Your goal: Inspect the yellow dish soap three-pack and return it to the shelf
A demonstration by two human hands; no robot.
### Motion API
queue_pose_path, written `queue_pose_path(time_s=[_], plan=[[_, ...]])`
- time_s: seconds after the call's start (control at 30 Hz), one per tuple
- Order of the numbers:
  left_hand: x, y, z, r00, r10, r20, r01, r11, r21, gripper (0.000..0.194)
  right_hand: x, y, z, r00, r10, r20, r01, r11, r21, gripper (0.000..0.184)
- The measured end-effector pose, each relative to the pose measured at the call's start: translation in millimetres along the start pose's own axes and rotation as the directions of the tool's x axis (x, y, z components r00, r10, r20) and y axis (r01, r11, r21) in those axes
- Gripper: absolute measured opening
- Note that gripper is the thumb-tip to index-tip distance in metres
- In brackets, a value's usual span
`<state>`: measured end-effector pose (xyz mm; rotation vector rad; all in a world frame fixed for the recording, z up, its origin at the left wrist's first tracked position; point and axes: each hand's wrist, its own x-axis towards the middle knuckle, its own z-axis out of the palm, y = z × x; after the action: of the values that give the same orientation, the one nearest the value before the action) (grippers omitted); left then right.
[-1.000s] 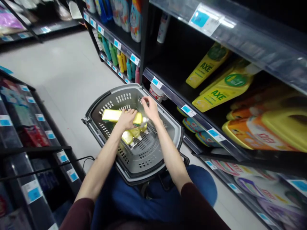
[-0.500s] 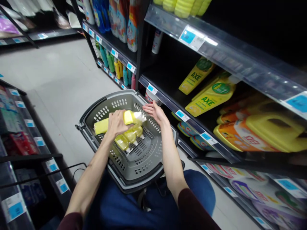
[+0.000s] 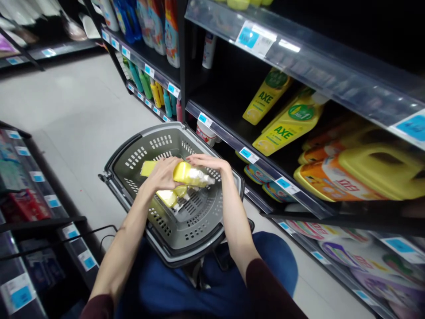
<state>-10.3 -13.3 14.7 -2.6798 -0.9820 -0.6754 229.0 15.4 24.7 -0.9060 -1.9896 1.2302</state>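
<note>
My left hand (image 3: 164, 173) is closed round a yellow dish soap bottle (image 3: 191, 174) with a pale cap, held on its side over the grey shopping basket (image 3: 195, 221). The bottle's capped end points right. My right hand (image 3: 208, 162) is open, fingers stretched out flat along the bottle's far side; whether they press on it I cannot tell. Beneath, more yellow bottles (image 3: 168, 198) lie in the basket with their white caps toward me, partly hidden by the held one. The basket sits before my knees.
On the right shelf, yellow AXE bottles (image 3: 282, 128) lean beside large yellow jugs (image 3: 361, 175). A shelf edge (image 3: 229, 141) with price tags runs close to the basket. Another low shelf (image 3: 36, 177) stands at the left. Grey floor (image 3: 76, 102) stretches ahead.
The held bottle has shifted right, and its capped end has swung toward me. My right hand has turned from palm-up beside the cap to lying flat along the bottle.
</note>
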Motion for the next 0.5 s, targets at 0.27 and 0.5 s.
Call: queue_pose_path(time_s=[0.27,0.5], plan=[[-17.2,-36.9,-19.1,0.978,-0.185,-0.095,0.172,0.976,-0.135,0.075,2.5,13.2,-0.8,0.983,-0.175,0.058,0.181,0.976,-0.124,0.101],[-23.9,-49.6,-18.3,0.952,-0.288,-0.104,0.267,0.947,-0.177,0.073,34.2,20.0,35.0,0.951,-0.129,-0.282,-0.089,0.757,-0.648,0.080]])
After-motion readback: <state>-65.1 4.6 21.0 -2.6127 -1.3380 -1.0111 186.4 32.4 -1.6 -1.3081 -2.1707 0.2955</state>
